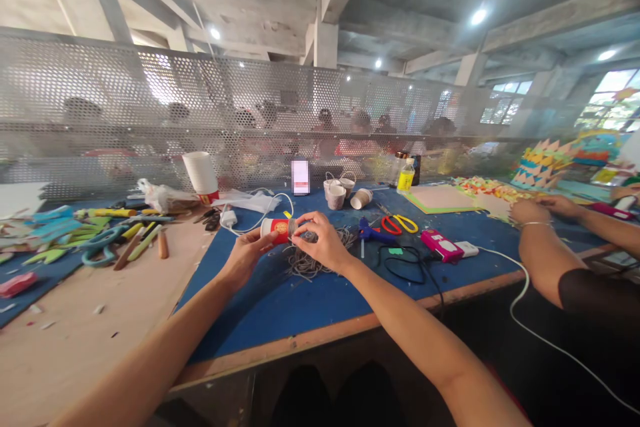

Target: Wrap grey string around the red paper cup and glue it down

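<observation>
A red and white paper cup (pixel 275 230) lies on its side in my left hand (pixel 245 252), whose fingers are closed round its near side. Grey cord (pixel 291 230) is wound about the cup's right end. There my right hand (pixel 320 240) pinches at the cord, though its fingertips hide the exact grip. Below both hands a loose tangle of grey cord (pixel 310 260) rests on the blue mat. To its right are a blue glue gun (pixel 375 232) and yellow and red scissors (pixel 400 223).
Several small cord-covered cups (pixel 336 196) stand at the back, one tipped over. A stack of white paper cups (pixel 200 173) is at back left, near scissors and knives (pixel 105 243). A pink power strip (pixel 442 245) lies right. A co-worker's hands (pixel 533 212) work at far right.
</observation>
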{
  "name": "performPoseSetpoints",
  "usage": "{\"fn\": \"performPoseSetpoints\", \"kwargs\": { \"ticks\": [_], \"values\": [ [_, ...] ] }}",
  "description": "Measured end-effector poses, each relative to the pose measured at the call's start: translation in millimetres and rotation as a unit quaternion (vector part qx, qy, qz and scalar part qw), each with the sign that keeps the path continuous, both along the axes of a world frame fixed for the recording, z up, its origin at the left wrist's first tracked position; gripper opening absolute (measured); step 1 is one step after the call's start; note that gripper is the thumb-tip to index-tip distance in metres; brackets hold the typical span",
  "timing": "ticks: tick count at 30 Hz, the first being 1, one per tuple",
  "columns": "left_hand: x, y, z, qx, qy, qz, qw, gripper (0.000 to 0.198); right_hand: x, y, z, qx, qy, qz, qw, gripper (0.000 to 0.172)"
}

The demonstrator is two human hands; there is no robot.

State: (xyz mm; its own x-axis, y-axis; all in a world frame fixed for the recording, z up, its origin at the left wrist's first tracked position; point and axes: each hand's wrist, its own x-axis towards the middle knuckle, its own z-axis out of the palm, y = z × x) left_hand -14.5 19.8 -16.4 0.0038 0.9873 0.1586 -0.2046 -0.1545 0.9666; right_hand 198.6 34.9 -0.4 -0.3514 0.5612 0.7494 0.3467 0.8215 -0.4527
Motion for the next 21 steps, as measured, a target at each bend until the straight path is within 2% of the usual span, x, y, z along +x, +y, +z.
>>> {"fn": "performPoseSetpoints", "kwargs": {
  "ticks": [3,8,13,18,21],
  "values": [
    [0,0,1.5,-0.003,-0.018,0.001,1.000,0.030,1,-1,-1.6,0.033,-0.029,-0.007,0.999,0.007],
    [-2,0,2.7,-0.014,-0.032,0.011,0.999,0.031,2,1,-4.4,0.056,-0.056,-0.043,0.996,0.023],
    [-6,2,0.2,-0.011,-0.018,0.014,1.000,0.030,14,6,-0.5,0.040,-0.037,-0.110,0.992,0.021],
    [-7,5,-2.9,-0.001,-0.014,0.014,1.000,0.029,67,19,7.7,0.023,-0.075,-0.210,0.975,0.015],
    [-8,8,-4.3,-0.005,-0.010,0.016,1.000,0.031,113,25,9.8,-0.011,-0.114,-0.305,0.945,0.019]
  ]
}}
